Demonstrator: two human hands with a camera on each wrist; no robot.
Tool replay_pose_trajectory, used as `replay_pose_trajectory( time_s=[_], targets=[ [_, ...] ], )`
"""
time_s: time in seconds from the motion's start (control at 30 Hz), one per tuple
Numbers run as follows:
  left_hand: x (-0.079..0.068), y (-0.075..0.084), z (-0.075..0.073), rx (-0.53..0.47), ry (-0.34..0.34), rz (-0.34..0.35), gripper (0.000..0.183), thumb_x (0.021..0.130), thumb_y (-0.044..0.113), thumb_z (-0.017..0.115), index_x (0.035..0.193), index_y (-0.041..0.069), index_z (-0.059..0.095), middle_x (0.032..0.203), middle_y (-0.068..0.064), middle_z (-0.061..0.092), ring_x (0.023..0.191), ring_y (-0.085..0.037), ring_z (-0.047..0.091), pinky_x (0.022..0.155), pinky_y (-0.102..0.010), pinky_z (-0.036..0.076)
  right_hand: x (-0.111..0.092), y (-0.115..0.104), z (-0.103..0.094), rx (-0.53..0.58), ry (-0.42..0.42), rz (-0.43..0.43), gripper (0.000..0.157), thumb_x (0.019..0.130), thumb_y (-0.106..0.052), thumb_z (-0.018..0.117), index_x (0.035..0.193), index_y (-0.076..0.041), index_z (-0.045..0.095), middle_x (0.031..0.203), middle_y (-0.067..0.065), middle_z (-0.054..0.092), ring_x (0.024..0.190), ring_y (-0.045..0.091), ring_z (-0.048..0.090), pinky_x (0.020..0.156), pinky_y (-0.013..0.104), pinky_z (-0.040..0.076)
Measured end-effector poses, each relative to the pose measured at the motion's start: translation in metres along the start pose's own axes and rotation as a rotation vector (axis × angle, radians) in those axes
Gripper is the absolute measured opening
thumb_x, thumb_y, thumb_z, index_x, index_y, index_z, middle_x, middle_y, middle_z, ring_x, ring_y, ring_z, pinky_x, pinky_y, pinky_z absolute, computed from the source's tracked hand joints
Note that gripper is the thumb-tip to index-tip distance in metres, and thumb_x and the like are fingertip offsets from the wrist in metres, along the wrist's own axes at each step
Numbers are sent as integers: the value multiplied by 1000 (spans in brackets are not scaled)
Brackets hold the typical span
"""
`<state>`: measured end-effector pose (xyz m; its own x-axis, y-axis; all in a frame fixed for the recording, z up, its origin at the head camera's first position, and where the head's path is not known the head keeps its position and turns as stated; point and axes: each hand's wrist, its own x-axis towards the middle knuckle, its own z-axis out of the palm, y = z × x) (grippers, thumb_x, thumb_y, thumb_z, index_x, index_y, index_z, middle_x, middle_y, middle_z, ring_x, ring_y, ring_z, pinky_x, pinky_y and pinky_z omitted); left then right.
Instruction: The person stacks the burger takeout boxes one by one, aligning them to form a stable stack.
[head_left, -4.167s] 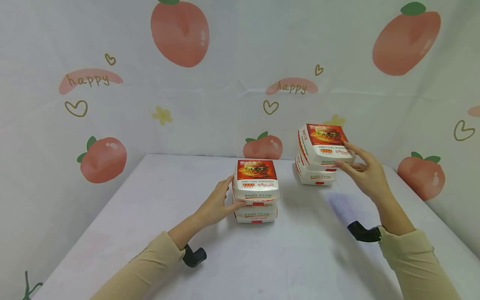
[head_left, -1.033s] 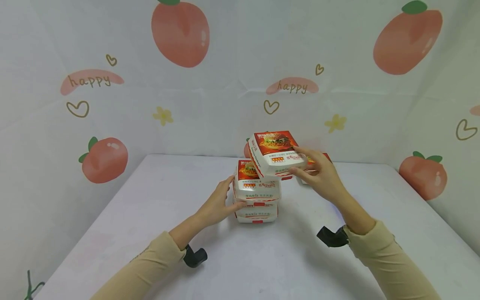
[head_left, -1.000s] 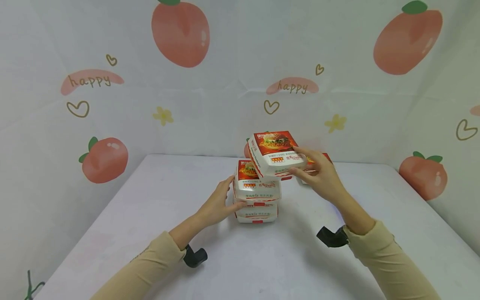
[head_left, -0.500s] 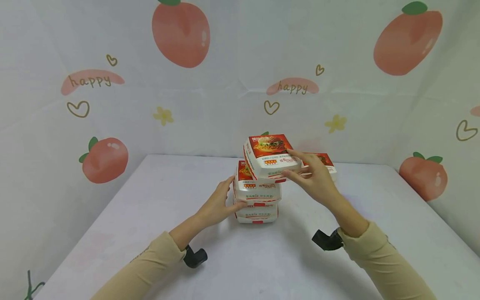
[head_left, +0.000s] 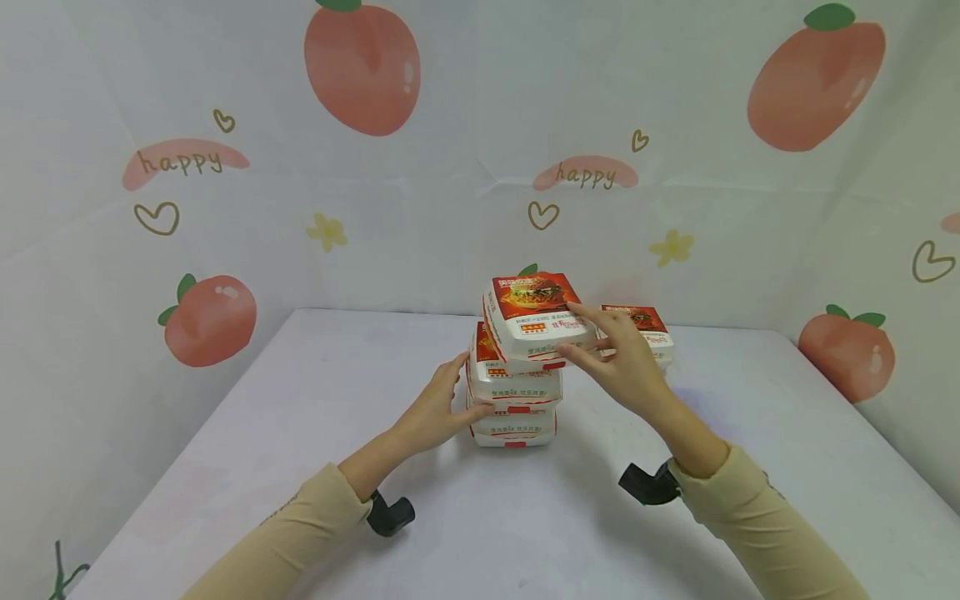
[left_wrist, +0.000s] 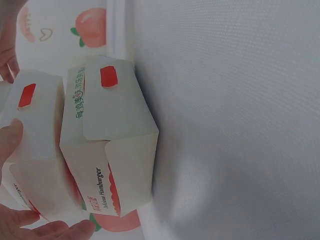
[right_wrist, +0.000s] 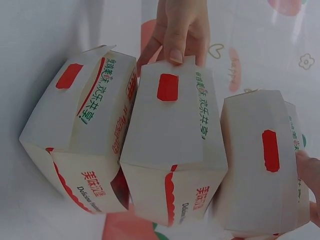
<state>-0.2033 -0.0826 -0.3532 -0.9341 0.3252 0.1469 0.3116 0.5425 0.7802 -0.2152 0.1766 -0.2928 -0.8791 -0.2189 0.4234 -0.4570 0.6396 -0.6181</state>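
Note:
My right hand (head_left: 626, 362) pinches a white and red hamburger box (head_left: 540, 329) by its right side, slightly tilted, just over a stack of two like it. Whether it touches the stack I cannot tell; the right wrist view shows this held box (right_wrist: 255, 150) very close to the stack's upper box (right_wrist: 175, 120). My left hand (head_left: 431, 417) grips that upper box, thumb at the front and fingers on the left side. Beneath it the lower box (head_left: 517, 427) stands on the table; the left wrist view shows this bottom box (left_wrist: 110, 110) closely.
Another hamburger box (head_left: 648, 333) stands at the back right of the white table (head_left: 337, 358), partly hidden by my right hand. A fabric backdrop (head_left: 450, 225) with printed fruit rises behind. Black camera mounts (head_left: 390, 514) project from both wrists.
My right hand has lifted a box off the back-right stack, brought it left over the front stack, and lowered it a little. The left hand stays in place.

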Motion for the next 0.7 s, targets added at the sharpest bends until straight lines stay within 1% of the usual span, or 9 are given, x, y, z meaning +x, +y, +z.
replay_pose_trajectory(
  time_s=[0.23, 0.47, 0.57, 0.7],
  targets=[
    [0, 0, 0, -5, -2, 10, 85, 84, 33, 69, 149, 16, 18, 142, -9, 36, 134, -25, 34, 106, -52, 39, -1, -5, 2, -28, 7, 0, 58, 84, -30, 70, 137, -21, 48, 122, 17, 45, 86, 28, 59, 71, 22, 52],
    [0, 0, 1, -8, -3, 11, 85, 83, 33, 70, 149, 16, 19, 141, -9, 37, 134, -25, 33, 106, -51, 39, -2, -9, 3, -57, 3, -10, 57, 85, -30, 68, 137, -18, 48, 118, 16, 47, 85, 25, 55, 70, 20, 51],
    [0, 0, 1, -6, -5, 8, 84, 84, 32, 69, 149, 15, 19, 141, -9, 36, 134, -26, 33, 106, -51, 38, -2, -10, 3, -50, -14, -8, 60, 85, -31, 69, 139, -19, 46, 122, 17, 46, 87, 25, 56, 71, 21, 52],
    [0, 1, 0, -1, -5, 4, 84, 84, 32, 70, 149, 14, 19, 142, -10, 36, 135, -26, 33, 107, -51, 38, -4, -12, 1, -41, -41, -15, 68, 82, -31, 72, 141, -21, 41, 130, 16, 42, 90, 28, 56, 73, 29, 56]
  ],
)
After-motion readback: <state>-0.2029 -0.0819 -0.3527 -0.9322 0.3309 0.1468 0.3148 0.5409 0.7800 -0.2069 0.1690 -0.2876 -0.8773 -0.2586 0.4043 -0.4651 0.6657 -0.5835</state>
